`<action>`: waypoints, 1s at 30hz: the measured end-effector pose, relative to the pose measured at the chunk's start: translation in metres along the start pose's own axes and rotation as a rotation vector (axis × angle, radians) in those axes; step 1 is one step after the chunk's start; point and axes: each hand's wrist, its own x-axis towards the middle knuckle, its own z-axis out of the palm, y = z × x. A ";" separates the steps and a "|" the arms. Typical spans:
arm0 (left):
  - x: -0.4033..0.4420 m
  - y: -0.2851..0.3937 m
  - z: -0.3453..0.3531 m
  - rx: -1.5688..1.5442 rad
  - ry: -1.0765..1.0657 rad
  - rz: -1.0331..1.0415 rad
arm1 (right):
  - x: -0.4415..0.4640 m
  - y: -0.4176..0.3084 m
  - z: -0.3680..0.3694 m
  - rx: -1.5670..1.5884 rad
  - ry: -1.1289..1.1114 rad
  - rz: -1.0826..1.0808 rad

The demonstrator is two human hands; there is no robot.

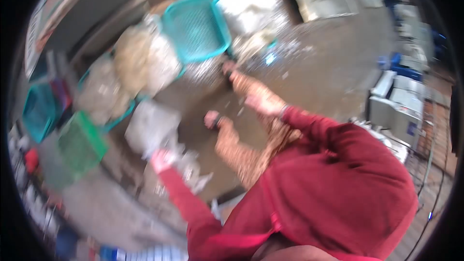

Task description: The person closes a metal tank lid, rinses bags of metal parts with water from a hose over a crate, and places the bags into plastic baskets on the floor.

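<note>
My left hand is closed on the gathered top of a whitish, translucent plastic bag. The bag is bulging, and its contents are too blurred to name. More crumpled clear plastic lies beside that wrist. Over my patterned trouser leg by the knee, my right hand looks stretched out flat, with nothing visible in it. Motion blur smears its fingers.
A teal basket stands on the wet floor ahead. Around it are a white bag, a cream-coloured filled bag and a greyish bag. A green crate is at left, white boxes at right.
</note>
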 end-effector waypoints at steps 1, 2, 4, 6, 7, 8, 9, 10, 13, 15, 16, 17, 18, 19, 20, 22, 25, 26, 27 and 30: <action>-0.026 0.006 0.029 0.185 0.221 0.022 | -0.022 -0.050 0.012 0.456 -0.057 0.168; -0.016 0.012 0.021 0.103 -0.121 -0.145 | 0.000 -0.019 0.016 0.658 -0.127 0.450; -0.067 0.026 0.108 0.350 0.128 -0.163 | 0.015 -0.033 0.024 1.101 -0.303 0.742; -0.097 0.043 0.140 0.573 0.079 -0.200 | 0.027 -0.021 0.077 1.142 -0.337 0.962; -0.116 0.055 0.172 0.685 0.038 -0.209 | 0.025 -0.029 0.092 1.168 -0.360 0.992; -0.137 0.064 0.188 0.793 -0.006 -0.221 | 0.024 -0.036 0.106 1.194 -0.382 1.022; -0.159 0.068 0.215 0.898 -0.006 -0.200 | 0.012 -0.072 0.105 1.276 -0.475 0.991; -0.176 0.073 0.236 0.894 -0.018 -0.190 | 0.038 -0.048 0.136 1.597 -0.727 0.704; -0.213 0.078 0.276 0.908 -0.096 -0.069 | 0.082 -0.147 0.096 1.946 -0.506 0.345; -0.228 0.079 0.312 1.115 -0.179 0.065 | 0.083 -0.183 0.062 1.986 -0.408 0.320; -0.232 0.079 0.326 1.213 -0.223 0.129 | 0.082 -0.191 0.048 1.946 -0.324 0.353; -0.237 0.076 0.335 1.279 -0.256 0.112 | 0.078 -0.195 0.037 1.898 -0.238 0.402; -0.239 0.070 0.337 1.333 -0.276 0.155 | 0.074 -0.194 0.027 1.935 -0.235 0.440; -0.237 0.062 0.337 1.388 -0.292 0.204 | 0.074 -0.192 0.016 1.971 -0.238 0.474; -0.237 0.058 0.343 1.445 -0.307 0.262 | 0.072 -0.199 0.003 2.007 -0.245 0.502; -0.247 0.054 0.368 1.485 -0.313 0.275 | 0.068 -0.214 -0.020 1.928 -0.095 0.478; -0.239 0.039 0.400 1.274 -0.489 0.486 | 0.044 -0.240 -0.074 2.023 -0.176 0.328; -0.233 0.034 0.416 1.256 -0.530 0.565 | 0.045 -0.240 -0.090 2.106 -0.300 0.276; -0.226 0.025 0.431 1.218 -0.535 0.577 | 0.051 -0.238 -0.111 2.180 -0.431 0.224; -0.206 -0.006 0.476 1.108 -0.506 0.546 | 0.070 -0.220 -0.167 2.138 -0.610 0.073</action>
